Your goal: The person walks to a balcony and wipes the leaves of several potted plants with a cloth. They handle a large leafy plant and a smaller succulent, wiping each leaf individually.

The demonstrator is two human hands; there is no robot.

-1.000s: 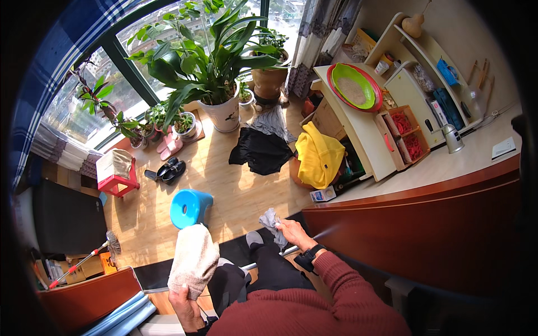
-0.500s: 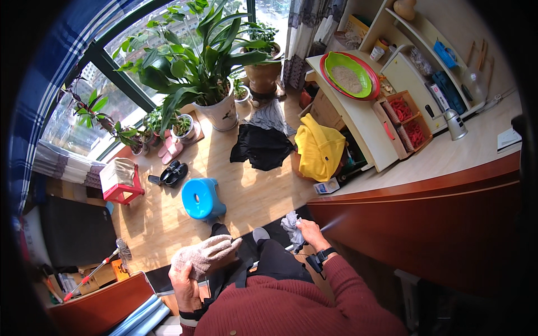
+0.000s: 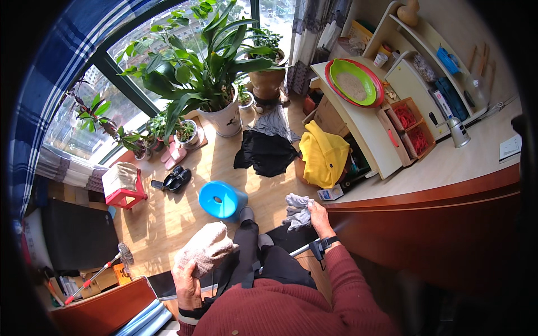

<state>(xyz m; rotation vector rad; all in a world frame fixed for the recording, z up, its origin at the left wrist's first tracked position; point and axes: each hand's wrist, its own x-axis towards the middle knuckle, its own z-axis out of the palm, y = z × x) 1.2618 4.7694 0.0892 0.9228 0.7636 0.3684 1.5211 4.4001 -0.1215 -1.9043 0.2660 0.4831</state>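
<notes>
My left hand [image 3: 186,284] is closed on a fluffy, pale beige cloth [image 3: 206,246], which hangs bunched in front of my lap. On the right, a crumpled light-grey cloth [image 3: 298,211] is gripped in my right hand [image 3: 321,218], near the edge of the reddish-brown wooden furniture. Between and beyond my hands a blue plastic stool [image 3: 219,199] stands on the wood floor. One of my feet [image 3: 246,214] is right beside the stool, in a grey sock or slipper.
Black clothing [image 3: 266,154] lies on the floor beyond the stool; a yellow garment [image 3: 324,154] is heaped near the desk [image 3: 364,126]. Black shoes [image 3: 177,179], pink slippers [image 3: 174,155] and a red stool [image 3: 126,187] stand left. Potted plants [image 3: 224,119] line the window.
The blue stool has shifted right across the floor, and my foot is now beside it. My right hand has lifted the grey cloth farther forward. The beige cloth is more bunched up.
</notes>
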